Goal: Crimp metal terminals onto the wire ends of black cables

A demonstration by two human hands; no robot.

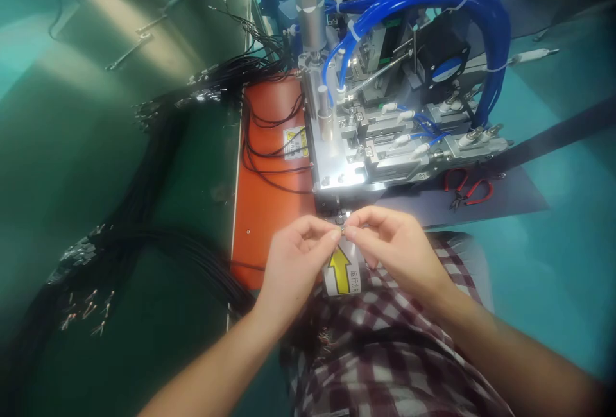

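Observation:
My left hand and my right hand meet fingertip to fingertip at the front of a metal machine. Each pinches thumb against forefinger on tiny, thin wire ends, which the fingertips mostly hide. Just beyond the fingers sits a small dark fixture under the machine's front edge. Below them lies a white label with a yellow arrow. An orange panel is to the left of the hands, with several black cables across its upper part.
A thick bundle of black cables with bared ends runs over the green surface at left; another bundle lies farther back. Blue air hoses arch over the machine. Red-handled cutters lie on the right.

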